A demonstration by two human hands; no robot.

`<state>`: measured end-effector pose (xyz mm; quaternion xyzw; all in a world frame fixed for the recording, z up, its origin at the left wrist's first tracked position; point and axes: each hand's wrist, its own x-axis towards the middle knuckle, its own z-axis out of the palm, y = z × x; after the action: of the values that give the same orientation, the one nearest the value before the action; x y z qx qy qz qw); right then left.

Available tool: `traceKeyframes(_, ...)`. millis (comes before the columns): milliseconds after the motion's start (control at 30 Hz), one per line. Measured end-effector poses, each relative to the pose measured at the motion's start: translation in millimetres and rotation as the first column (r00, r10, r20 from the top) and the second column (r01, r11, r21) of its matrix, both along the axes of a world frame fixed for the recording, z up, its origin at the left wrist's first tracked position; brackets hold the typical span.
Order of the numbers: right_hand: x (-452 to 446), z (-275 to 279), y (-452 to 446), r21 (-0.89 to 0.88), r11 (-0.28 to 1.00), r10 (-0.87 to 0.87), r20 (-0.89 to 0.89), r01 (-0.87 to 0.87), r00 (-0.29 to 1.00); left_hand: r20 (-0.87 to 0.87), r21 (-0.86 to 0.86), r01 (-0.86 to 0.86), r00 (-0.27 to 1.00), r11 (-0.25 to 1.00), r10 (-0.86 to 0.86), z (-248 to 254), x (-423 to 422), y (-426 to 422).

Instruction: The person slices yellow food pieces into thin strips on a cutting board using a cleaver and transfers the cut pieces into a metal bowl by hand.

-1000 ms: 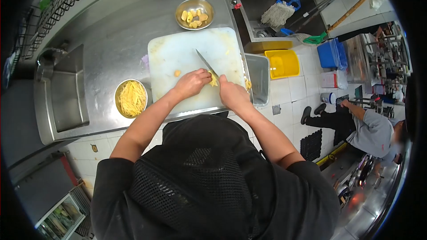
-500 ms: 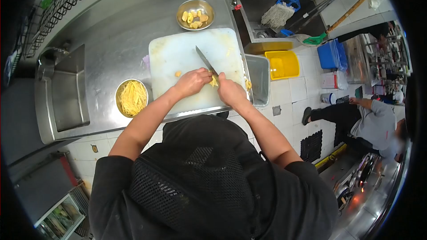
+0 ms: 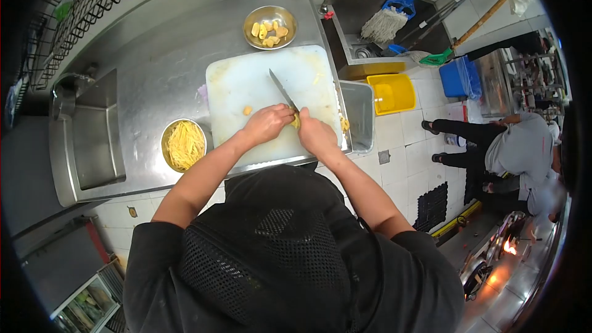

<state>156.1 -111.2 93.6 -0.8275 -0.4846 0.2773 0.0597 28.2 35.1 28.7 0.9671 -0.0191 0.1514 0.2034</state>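
Observation:
My right hand (image 3: 319, 134) is closed round the handle of a kitchen knife (image 3: 282, 89), whose blade points away from me and to the left over the white cutting board (image 3: 234, 83). My left hand (image 3: 269, 124) has its fingers curled together beside the blade, pressing on yellow ginger (image 3: 295, 121), which they partly cover. A small ginger piece (image 3: 247, 110) lies on the board, left of that hand. Beyond the board, a metal bowl (image 3: 248, 38) holds several peeled ginger chunks. To the left, another metal bowl (image 3: 204, 160) is filled with thin yellow shreds.
A sink (image 3: 92, 142) is set into the steel counter (image 3: 154, 74) at left. Right of the board stand a grey bin (image 3: 364, 117) and a yellow tub (image 3: 394, 94), below a basin with a mop (image 3: 379, 24). Farther right, a person (image 3: 521, 145) stands near a lit stove (image 3: 509, 246).
The view has shifted slightly, so the board sits a little lower. Both hands stay at the ginger with the knife. The person at right has changed stance, and a flame shows brighter on the stove.

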Motion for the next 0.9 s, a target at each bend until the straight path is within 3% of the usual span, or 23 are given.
traceKeyframes(200, -2.2, 19.9, -6.2, -0.100, 0.995, -0.013, -0.029, 0.010, 0.999, 0.017, 0.001, -0.012, 1.000, 1.000, 0.011, -3.5, -3.8, -2.5)
traceKeyframes(600, -1.2, 12.0, -5.1, -0.032, 0.999, -0.027, -0.019, 0.027, 0.999, 0.040, -0.014, 0.002, 0.999, 1.000, -0.002, -6.7, -5.1, 0.3)
traceKeyframes(700, -1.3, 27.2, -7.8, -0.120, 0.993, 0.005, -0.031, -0.008, 1.000, 0.012, -0.029, -0.003, 1.000, 1.000, 0.003, -2.3, -3.1, 1.5)
traceKeyframes(767, -8.0, 2.0, -9.1, -0.088, 0.995, -0.044, -0.020, 0.042, 0.999, -0.011, -0.044, -0.007, 1.000, 0.999, 0.006, -2.7, -4.6, 0.3)
traceKeyframes(900, -4.6, 13.7, -6.4, -0.014, 0.999, -0.036, -0.020, 0.036, 0.999, 0.013, -0.018, -0.007, 1.000, 1.000, 0.008, -8.1, -7.8, -2.5)
